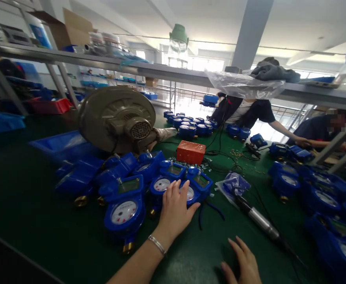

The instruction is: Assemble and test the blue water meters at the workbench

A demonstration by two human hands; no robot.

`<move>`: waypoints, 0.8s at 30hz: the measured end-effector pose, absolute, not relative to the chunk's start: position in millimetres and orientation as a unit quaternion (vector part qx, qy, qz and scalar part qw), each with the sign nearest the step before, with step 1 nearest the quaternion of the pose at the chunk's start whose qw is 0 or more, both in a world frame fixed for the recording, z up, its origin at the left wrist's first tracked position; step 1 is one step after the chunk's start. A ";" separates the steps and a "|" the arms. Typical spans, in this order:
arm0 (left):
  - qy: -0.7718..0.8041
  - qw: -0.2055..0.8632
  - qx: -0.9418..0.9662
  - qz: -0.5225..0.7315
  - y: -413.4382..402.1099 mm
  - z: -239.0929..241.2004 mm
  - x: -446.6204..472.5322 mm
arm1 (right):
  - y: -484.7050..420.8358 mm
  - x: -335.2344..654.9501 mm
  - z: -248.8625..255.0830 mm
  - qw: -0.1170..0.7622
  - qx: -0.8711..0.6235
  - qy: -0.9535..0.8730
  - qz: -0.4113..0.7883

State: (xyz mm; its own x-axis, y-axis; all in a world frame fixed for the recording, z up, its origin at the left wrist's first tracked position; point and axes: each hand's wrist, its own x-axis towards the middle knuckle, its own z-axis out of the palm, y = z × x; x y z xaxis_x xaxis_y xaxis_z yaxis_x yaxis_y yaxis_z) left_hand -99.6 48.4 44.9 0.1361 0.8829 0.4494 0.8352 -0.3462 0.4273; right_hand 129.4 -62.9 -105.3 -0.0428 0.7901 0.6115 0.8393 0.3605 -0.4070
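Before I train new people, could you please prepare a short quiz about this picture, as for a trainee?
1. Which of the person's hands is at the blue meters in front of the orange box?
2. True or false: the person's left wrist is bare.
3. Which is nearest to the right hand: (a) the red bin, (b) the silver-and-black tool, (c) the large blower?

Key: 1. The left hand. 2. False; it wears a bracelet. 3. b.
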 end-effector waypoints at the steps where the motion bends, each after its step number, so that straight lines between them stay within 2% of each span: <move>1: 0.565 0.029 0.762 0.315 51.9 42.5 -96.1 | -51.7 113.1 -99.4 0.379 -0.598 -0.705 -0.036; 5: 0.572 -0.050 0.774 0.266 57.4 31.7 -90.3 | -2.2 55.9 -72.6 0.336 -0.698 -0.632 -0.034; 9: 0.553 -0.144 0.784 0.242 67.0 23.2 -97.7 | 25.9 33.4 -60.0 0.251 -0.748 -0.613 0.035; 15: 0.492 -0.141 0.813 0.278 70.7 19.5 -87.3 | 24.6 40.2 -45.9 0.212 -0.769 -0.600 0.066; 24: 0.508 -0.143 0.792 0.307 75.3 20.8 -92.1 | -18.7 77.2 -35.0 0.184 -0.788 -0.585 0.052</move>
State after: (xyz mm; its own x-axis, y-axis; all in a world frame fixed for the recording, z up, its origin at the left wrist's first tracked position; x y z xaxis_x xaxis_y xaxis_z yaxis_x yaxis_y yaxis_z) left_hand -92.1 75.3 20.8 0.2965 0.7162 0.6318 0.8922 -0.4437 0.0843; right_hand 77.2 -18.7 -35.0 0.3105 0.9410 0.1341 0.9030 -0.2480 -0.3507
